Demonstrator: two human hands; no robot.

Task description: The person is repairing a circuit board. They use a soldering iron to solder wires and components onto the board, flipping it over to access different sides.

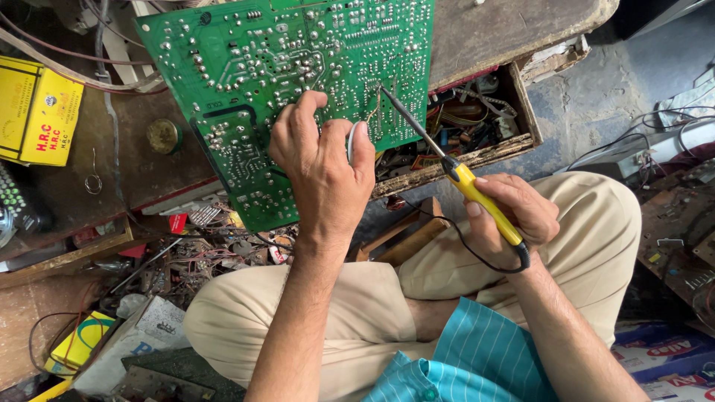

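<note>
A large green circuit board (275,74) with its solder side up leans over a worn wooden bench. My left hand (322,167) grips its lower edge, and a thin strand of solder wire rises from the fingers toward the board. In my right hand (514,212) is a yellow-handled soldering iron (477,193). Its dark metal tip (387,93) touches the board near the right edge, close to the wire's end. A black cord runs down from the iron's handle.
A yellow box (41,112) and a small round tin (164,135) lie on the bench at left. An open wooden drawer (477,119) holds wires and parts. Scrap components litter the floor at left, beside my folded beige-trousered legs. More boards and cables sit at right.
</note>
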